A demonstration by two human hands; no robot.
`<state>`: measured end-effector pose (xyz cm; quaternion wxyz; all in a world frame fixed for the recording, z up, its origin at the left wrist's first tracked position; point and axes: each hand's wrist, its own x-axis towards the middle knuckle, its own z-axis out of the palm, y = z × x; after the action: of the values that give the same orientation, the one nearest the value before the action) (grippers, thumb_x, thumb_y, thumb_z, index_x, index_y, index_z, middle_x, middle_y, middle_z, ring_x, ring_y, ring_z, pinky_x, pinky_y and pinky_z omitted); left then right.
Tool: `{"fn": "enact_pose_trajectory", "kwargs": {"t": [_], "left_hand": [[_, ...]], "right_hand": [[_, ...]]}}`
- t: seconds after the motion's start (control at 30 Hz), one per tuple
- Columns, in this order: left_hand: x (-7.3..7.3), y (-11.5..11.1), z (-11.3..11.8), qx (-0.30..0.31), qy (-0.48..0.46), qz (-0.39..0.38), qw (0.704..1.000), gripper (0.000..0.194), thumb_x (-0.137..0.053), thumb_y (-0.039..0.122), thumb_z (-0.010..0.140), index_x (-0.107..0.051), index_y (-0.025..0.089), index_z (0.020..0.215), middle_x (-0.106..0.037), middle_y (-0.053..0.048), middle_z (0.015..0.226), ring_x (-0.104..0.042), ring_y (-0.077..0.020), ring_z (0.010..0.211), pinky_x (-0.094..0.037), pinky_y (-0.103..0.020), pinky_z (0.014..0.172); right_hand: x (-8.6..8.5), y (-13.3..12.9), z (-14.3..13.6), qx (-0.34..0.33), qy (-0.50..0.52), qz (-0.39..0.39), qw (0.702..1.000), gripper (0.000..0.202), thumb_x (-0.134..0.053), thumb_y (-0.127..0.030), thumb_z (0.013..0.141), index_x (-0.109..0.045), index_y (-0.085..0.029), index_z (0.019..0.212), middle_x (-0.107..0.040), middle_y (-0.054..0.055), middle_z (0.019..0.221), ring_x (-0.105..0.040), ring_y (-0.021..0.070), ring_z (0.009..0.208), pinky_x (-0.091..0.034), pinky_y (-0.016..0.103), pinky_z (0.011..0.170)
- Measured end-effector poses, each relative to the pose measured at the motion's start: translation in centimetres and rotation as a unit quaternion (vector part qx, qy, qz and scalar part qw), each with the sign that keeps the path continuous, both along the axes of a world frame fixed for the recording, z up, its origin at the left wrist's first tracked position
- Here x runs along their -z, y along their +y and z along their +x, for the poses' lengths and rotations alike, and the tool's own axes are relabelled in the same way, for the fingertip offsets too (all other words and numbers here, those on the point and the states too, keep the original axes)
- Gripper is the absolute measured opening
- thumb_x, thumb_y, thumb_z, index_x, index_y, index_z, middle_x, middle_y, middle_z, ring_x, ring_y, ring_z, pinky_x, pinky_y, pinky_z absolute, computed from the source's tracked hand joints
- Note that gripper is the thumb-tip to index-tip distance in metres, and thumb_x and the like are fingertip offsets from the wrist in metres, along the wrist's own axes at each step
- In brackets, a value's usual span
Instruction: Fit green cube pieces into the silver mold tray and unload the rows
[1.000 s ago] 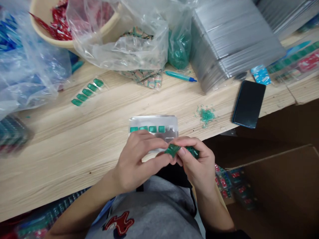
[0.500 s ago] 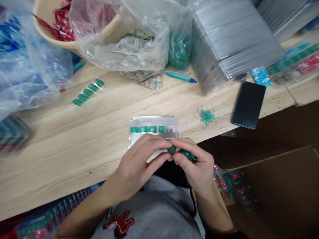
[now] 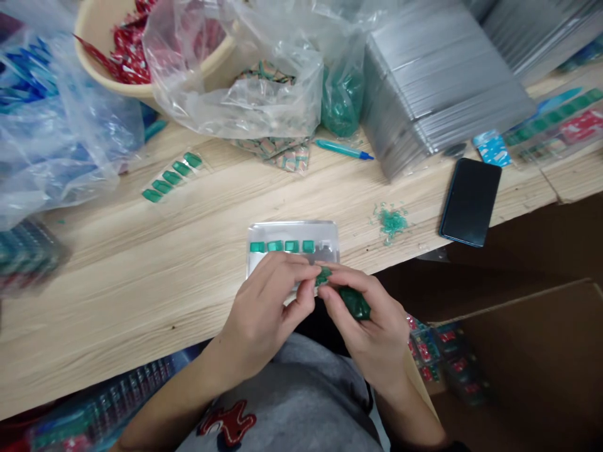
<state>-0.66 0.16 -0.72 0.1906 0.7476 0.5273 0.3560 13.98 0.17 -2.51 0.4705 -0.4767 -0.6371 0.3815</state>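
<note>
1. My left hand (image 3: 264, 307) pinches the edge of a small green piece (image 3: 323, 275), held between both hands' fingertips at the near edge of a clear tray (image 3: 294, 231); my right hand (image 3: 374, 329) curls round a darker green bundle (image 3: 355, 303).
2. The tray's back row holds four green blocks (image 3: 291, 246), with a clear fifth compartment at right; my hands hide the front.
3. Beyond, a cream basin (image 3: 89, 72) carries red packets (image 3: 129, 56); a clear bag (image 3: 188, 107) with patterned pieces slumps against it, beside a bag of green pieces (image 3: 343, 100).
4. On the pale wood-grain table (image 3: 117, 263) lie a strip of five green pieces (image 3: 172, 177), a teal pen (image 3: 343, 149), green shreds (image 3: 392, 221) and a dark phone (image 3: 471, 202), near stacked trays (image 3: 443, 69).
5. Below at right, a cardboard box (image 3: 532, 364) stands by packs (image 3: 426, 351) in red and green.
6. A blue packet (image 3: 492, 149) bears white marks (too small to read); a red emblem (image 3: 230, 424) decorates my grey top (image 3: 292, 402).
</note>
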Motion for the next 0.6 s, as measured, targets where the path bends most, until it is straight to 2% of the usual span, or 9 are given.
{"fn": "enact_pose_trajectory", "kwargs": {"t": [0.1, 0.23, 0.33, 0.43, 0.53, 0.6], "left_hand": [[-0.08, 0.08, -0.23, 0.006, 0.037, 0.034, 0.999, 0.011, -0.051, 0.009, 0.092, -0.056, 0.017, 0.098, -0.066, -0.003, 0.087, -0.065, -0.0151, 0.083, -0.056, -0.028, 0.073], [0.0, 0.1, -0.15, 0.015, 0.14, 0.118, 0.983, 0.009, -0.054, 0.005, 0.088, -0.056, 0.012, 0.093, -0.066, -0.005, 0.079, -0.063, -0.0165, 0.074, -0.053, -0.028, 0.067], [0.27, 0.02, 0.09, 0.002, 0.176, 0.138, 0.975, 0.009, -0.054, 0.004, 0.087, -0.055, 0.013, 0.089, -0.065, -0.005, 0.076, -0.059, -0.0163, 0.068, -0.05, -0.027, 0.064], [0.42, -0.06, 0.22, -0.025, 0.141, 0.103, 0.984, 0.01, -0.051, 0.007, 0.088, -0.051, 0.017, 0.087, -0.062, -0.002, 0.075, -0.057, -0.0146, 0.067, -0.048, -0.026, 0.063], [0.26, -0.09, 0.03, -0.028, 0.046, 0.004, 0.999, 0.01, -0.048, 0.01, 0.089, -0.048, 0.019, 0.084, -0.058, 0.002, 0.074, -0.056, -0.0115, 0.068, -0.048, -0.022, 0.064], [0.11, -0.12, -0.23, -0.022, -0.019, -0.063, 0.998, 0.011, -0.047, 0.009, 0.087, -0.048, 0.02, 0.084, -0.056, 0.003, 0.075, -0.056, -0.0096, 0.07, -0.047, -0.02, 0.065]], "right_hand": [[-0.06, 0.21, -0.02, -0.008, -0.005, -0.011, 1.0, 0.018, -0.063, -0.011, 0.084, -0.061, -0.022, 0.098, -0.074, 0.0, 0.098, -0.072, 0.0113, 0.082, -0.06, 0.021, 0.077], [-0.11, 0.26, -0.24, -0.01, -0.025, -0.015, 1.0, 0.017, -0.061, -0.01, 0.084, -0.061, -0.022, 0.097, -0.074, 0.0, 0.099, -0.072, 0.0105, 0.086, -0.059, 0.02, 0.081], [-0.19, 0.29, -0.44, -0.011, -0.04, -0.015, 0.999, 0.015, -0.057, -0.01, 0.085, -0.061, -0.021, 0.095, -0.074, -0.001, 0.095, -0.071, 0.0097, 0.085, -0.058, 0.019, 0.081], [-0.43, 0.38, -0.56, -0.007, -0.048, -0.023, 0.999, 0.013, -0.057, -0.01, 0.085, -0.06, -0.021, 0.092, -0.073, -0.003, 0.087, -0.07, 0.0081, 0.079, -0.057, 0.016, 0.075], [-0.73, 0.44, -0.63, 0.001, -0.044, -0.049, 0.998, 0.012, -0.057, -0.01, 0.083, -0.059, -0.021, 0.088, -0.072, -0.004, 0.083, -0.069, 0.0065, 0.074, -0.055, 0.014, 0.072], [-0.84, 0.41, -0.7, 0.007, -0.04, -0.064, 0.997, 0.012, -0.057, -0.01, 0.082, -0.058, -0.021, 0.087, -0.071, -0.005, 0.083, -0.068, 0.0057, 0.074, -0.055, 0.014, 0.073]]}}
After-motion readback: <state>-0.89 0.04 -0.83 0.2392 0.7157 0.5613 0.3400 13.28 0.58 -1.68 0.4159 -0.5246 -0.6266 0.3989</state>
